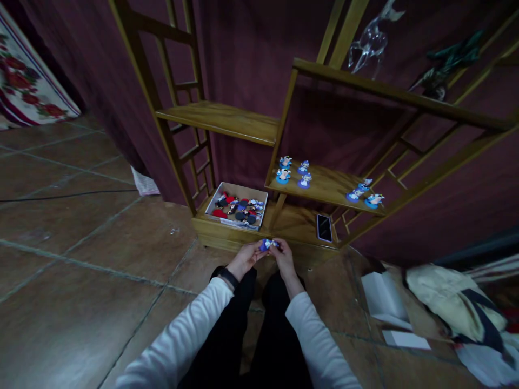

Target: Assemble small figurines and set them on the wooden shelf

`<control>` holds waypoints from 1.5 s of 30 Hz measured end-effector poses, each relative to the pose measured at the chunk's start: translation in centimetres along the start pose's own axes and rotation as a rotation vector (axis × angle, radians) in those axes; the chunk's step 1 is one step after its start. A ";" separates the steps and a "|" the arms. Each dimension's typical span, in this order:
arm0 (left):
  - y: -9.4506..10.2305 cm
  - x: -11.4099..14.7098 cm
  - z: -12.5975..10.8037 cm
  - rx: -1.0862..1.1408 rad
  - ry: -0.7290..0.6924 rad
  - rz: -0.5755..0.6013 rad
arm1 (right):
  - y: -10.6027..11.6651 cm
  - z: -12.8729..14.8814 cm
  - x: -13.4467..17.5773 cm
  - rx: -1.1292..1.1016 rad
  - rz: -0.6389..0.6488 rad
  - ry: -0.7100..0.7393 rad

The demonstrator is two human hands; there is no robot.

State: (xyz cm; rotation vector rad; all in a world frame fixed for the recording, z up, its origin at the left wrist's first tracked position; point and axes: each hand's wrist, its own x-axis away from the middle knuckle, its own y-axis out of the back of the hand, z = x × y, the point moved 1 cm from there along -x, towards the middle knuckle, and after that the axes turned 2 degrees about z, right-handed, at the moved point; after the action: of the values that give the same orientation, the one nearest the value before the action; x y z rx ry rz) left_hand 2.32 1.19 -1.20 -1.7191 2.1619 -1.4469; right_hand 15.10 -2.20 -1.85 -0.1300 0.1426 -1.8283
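From the head camera we look down at our own two hands, met low in front of the wooden shelf unit [227, 121]. Between them sits a small blue-and-white figurine [268, 245], pinched from both sides: our left hand [244, 258] has its fingertips closed on the left end, our right hand [283, 256] is closed on the right end. The piece is tiny here, blue at the base with pale upper parts; finer detail is too small for us to make out, and no writing shows on it.

On the middle shelf [324, 186], smooth honey-coloured wood, stand matching figurines on round blue bases: four in a cluster [292, 171] and three more near the right edge [363, 193]. Down on the base sits an open cardboard box [236, 206] filled with a jumble of red, black and blue pieces. Beside it lies a dark phone [324, 227], flat and glossy, screen blank.

Up top, a clear glass deer [371, 40] catches the light. The floor is glossy brown tile [81, 243].
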 end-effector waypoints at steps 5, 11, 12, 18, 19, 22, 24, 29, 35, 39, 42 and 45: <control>0.0 -0.1 0.1 0.008 -0.035 -0.021 | 0.3 -1.4 -0.6 0.143 -0.014 0.031; 0.4 0.2 -0.3 -0.052 -0.028 0.012 | 0.0 -1.0 -0.3 0.236 -0.009 0.062; 0.4 0.3 -0.4 -0.059 -0.027 0.017 | -0.1 -0.8 -0.1 0.240 -0.012 0.068; 0.6 0.4 -0.4 -0.058 -0.023 0.017 | -0.6 0.4 0.9 0.218 -0.006 0.062; 0.6 0.4 -0.4 -0.050 -0.024 0.014 | -0.6 0.5 1.0 0.215 -0.006 0.058; 0.6 0.2 -0.3 -0.034 -0.032 0.006 | -0.5 0.8 1.1 0.211 -0.011 0.060; 0.7 0.0 -0.3 -0.038 -0.035 0.008 | -0.4 0.7 1.0 0.222 -0.021 0.081; 0.9 -0.3 -0.2 -0.062 -0.038 0.018 | 0.1 0.0 0.5 0.287 -0.043 0.118; 0.9 -0.4 -0.3 -0.082 -0.008 0.003 | 0.3 -0.5 0.2 0.266 -0.029 0.104; 0.8 -0.6 -0.4 -0.067 -0.005 -0.005 | 0.2 -0.4 0.2 0.238 -0.025 0.101; 0.8 -0.6 -0.4 -0.059 0.008 0.002 | 0.3 -0.5 0.1 0.250 -0.030 0.102; 0.8 -0.6 -0.5 -0.056 0.021 -0.015 | 0.3 -0.5 0.1 0.261 -0.040 0.107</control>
State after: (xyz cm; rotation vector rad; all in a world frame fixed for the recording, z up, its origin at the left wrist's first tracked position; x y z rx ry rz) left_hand 1.69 1.95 -1.74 -1.7485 2.2257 -1.4280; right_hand 15.28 -2.40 -2.36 0.1494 -0.0240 -1.8773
